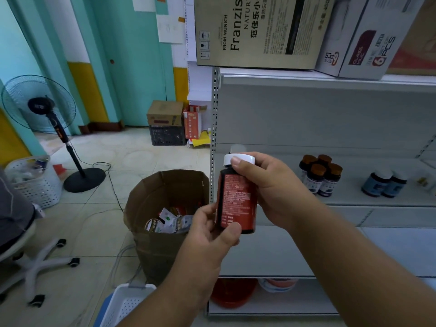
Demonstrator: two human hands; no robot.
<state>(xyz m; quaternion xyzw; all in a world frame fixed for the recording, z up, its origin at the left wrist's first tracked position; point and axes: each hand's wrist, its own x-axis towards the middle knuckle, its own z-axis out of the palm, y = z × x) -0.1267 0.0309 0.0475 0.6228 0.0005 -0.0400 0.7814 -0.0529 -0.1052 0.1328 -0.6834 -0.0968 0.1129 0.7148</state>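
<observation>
The left hand pinches the base of a red-labelled bottle, thumb on its front; the right hand curls round its upper part, thumb on the white cap; the bottle is held upright in the air before the grey shelf, just beside an open cardboard box; brown-capped bottles stand on the shelf.

Bottle: dark body, red label with fine pale print, white cap. Shelf bottles: brown caps. Shelf grey. Wall teal with yellow band.
</observation>
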